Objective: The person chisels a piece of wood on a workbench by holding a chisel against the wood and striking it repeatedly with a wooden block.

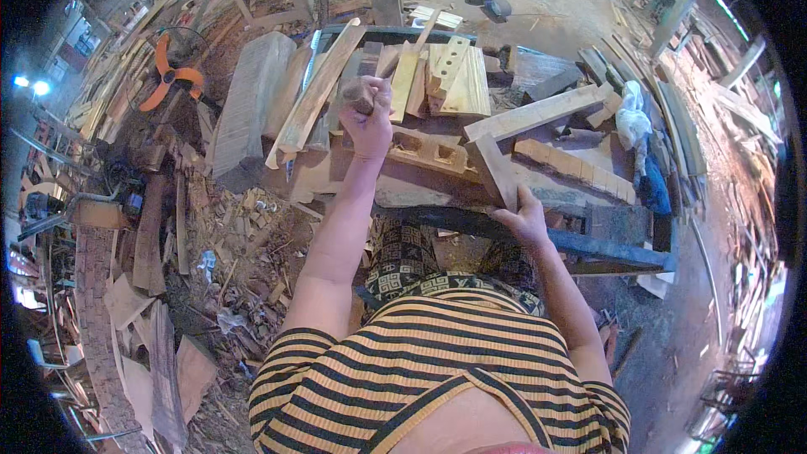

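Left grip [372, 124] is wrapped round a brown chunk [357, 97], likely wood; right grip [524, 219] holds the near end of a board [494, 170], which extends beyond it over the desk [412, 192]. End-only hold could let the board twist if bumped.

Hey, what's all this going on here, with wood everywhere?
A person in a striped top is working at a bench strewn with wood. Their left hand grips a brown object, hard to identify, while their right hand holds a wooden block by its near end. Beyond lies a pale piece with holes.
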The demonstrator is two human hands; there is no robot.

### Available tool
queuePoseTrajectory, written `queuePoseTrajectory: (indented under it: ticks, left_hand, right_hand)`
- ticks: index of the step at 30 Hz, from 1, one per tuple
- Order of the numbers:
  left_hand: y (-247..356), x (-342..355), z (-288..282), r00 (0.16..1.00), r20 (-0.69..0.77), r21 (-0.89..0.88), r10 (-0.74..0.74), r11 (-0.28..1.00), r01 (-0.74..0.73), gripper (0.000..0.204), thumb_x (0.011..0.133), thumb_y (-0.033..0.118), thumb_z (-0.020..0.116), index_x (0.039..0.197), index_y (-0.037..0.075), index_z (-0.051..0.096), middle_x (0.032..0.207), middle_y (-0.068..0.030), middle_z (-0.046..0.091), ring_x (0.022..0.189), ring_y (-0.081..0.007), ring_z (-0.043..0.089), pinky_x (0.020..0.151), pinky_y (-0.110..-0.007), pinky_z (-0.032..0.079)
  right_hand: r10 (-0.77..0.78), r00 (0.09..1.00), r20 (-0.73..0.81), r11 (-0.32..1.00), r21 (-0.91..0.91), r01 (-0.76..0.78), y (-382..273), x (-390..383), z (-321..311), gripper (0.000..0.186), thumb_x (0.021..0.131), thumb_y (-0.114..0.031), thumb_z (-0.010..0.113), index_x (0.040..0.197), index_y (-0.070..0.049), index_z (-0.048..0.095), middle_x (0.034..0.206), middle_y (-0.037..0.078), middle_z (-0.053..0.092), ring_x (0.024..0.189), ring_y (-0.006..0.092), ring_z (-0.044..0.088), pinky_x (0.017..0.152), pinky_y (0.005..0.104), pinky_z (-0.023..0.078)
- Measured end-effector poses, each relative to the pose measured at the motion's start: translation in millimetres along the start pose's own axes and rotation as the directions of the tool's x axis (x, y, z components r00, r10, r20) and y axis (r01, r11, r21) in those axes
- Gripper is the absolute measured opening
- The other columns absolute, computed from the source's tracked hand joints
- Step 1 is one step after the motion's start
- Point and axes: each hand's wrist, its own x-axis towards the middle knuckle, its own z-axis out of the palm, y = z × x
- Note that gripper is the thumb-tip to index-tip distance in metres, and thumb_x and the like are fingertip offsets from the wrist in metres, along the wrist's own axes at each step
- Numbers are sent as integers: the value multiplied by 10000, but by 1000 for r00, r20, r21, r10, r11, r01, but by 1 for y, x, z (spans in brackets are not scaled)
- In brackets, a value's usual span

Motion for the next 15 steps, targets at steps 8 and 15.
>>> queuePoseTrajectory:
  ticks: [8,15]
  left_hand:
    - [-2,-24,8,962,272,-66,2,998,16,140,858,176,673,924,81,593,684,30,534,614,-48,529,528,-218,449]
    - [5,-18,0,977,209,78,-47,996,31,94,860,43,622,942,41,574,723,5,566,618,-60,549,581,-209,465]
  right_hand:
    - [26,1000,-14,998,50,-26,-3,-2,3,592,625,-350,798,1057,-10,579,954,187,667,893,302,649,770,374,482]
    - [45,998,-38,999,28,-44,9,0,6,559,609,-367,807,957,-2,565,902,191,662,853,321,645,750,381,483]
